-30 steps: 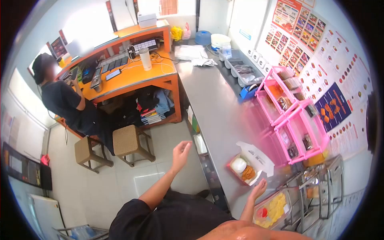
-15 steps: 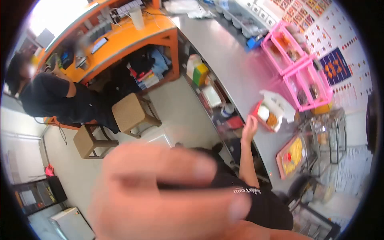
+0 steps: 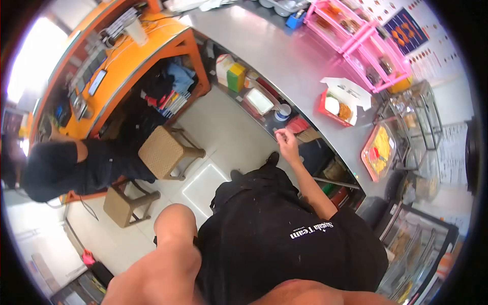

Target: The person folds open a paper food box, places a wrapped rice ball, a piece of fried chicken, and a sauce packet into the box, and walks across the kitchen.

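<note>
My right hand (image 3: 288, 145) is held out in front of the counter edge, its fingers curled in, and no item shows in it. Farther to its right, apart from it, a red and white takeaway box (image 3: 337, 113) stands on the counter with its lid up. White rice (image 3: 332, 105) and a brown fried piece (image 3: 344, 111) lie inside. My left arm is bent up close to the camera; the blurred left hand (image 3: 152, 272) is at the bottom edge, its fingers hidden. A tray of yellow food (image 3: 379, 147) with a red spot rests farther right.
The steel counter (image 3: 254, 38) carries pink baskets (image 3: 378, 56) and a wire rack (image 3: 414, 119). Below are a shelf with a white tub (image 3: 282, 112) and a green-yellow carton (image 3: 236, 77). Two brown stools (image 3: 163, 147) stand left, near another person (image 3: 56, 168) at an orange desk (image 3: 137, 58).
My left hand has drawn back from in front of the camera toward the bottom edge. My right hand has moved off the takeaway box, away from the counter. The view has shifted.
</note>
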### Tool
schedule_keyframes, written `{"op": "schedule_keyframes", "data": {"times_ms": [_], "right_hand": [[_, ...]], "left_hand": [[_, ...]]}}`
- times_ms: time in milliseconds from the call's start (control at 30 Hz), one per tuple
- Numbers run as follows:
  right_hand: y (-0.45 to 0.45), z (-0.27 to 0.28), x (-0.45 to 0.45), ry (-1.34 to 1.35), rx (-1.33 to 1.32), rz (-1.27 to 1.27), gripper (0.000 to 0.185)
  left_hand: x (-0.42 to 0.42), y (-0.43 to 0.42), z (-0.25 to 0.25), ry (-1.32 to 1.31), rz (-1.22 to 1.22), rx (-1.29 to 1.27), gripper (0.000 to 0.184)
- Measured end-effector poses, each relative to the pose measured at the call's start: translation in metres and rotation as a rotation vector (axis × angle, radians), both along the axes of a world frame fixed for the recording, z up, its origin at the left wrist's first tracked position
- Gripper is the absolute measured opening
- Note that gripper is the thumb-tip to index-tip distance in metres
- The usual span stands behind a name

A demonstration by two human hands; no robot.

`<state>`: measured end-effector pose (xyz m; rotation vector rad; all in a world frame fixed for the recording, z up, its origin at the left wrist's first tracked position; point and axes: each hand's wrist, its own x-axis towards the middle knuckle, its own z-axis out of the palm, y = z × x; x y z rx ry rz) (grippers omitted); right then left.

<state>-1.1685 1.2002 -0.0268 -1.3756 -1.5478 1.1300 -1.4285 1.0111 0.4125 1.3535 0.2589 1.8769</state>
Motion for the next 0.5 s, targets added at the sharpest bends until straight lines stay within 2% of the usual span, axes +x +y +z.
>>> {"op": "schedule_keyframes", "data": {"times_ms": [67, 133, 233, 267, 367, 433, 500], "right_hand": [[-0.009, 0.015, -0.004, -0.043, 0.036, 0.004, 0.013], [-0.018, 0.024, 0.000, -0.102, 0.114, 0.014, 0.014], [-0.029, 0.043, 0.012, -0.114, 0.051, 0.032, 0.014], [-0.031, 0.039, 0.019, -0.121, 0.059, 0.027, 0.013], [-0.030, 0.037, 0.036, -0.090, 0.006, 0.005, 0.014], [-0.022, 0.033, 0.048, -0.101, -0.024, -0.022, 0.014], [-0.009, 0.025, 0.057, -0.086, -0.086, -0.024, 0.015]], "left_hand": [[-0.016, 0.008, 0.002, 0.044, 0.047, 0.348, 0.037], [-0.005, 0.022, -0.005, -0.123, 0.128, 0.644, 0.039], [0.032, 0.081, -0.002, -0.384, 0.189, 1.070, 0.042], [0.017, 0.067, -0.016, -0.411, -0.240, 0.903, 0.043], [0.034, 0.098, -0.017, -0.432, -0.038, 0.584, 0.026], [0.046, 0.116, -0.028, -0.460, 0.127, 0.290, 0.033], [0.032, 0.141, -0.059, -0.250, 0.089, 0.112, 0.054]]}}
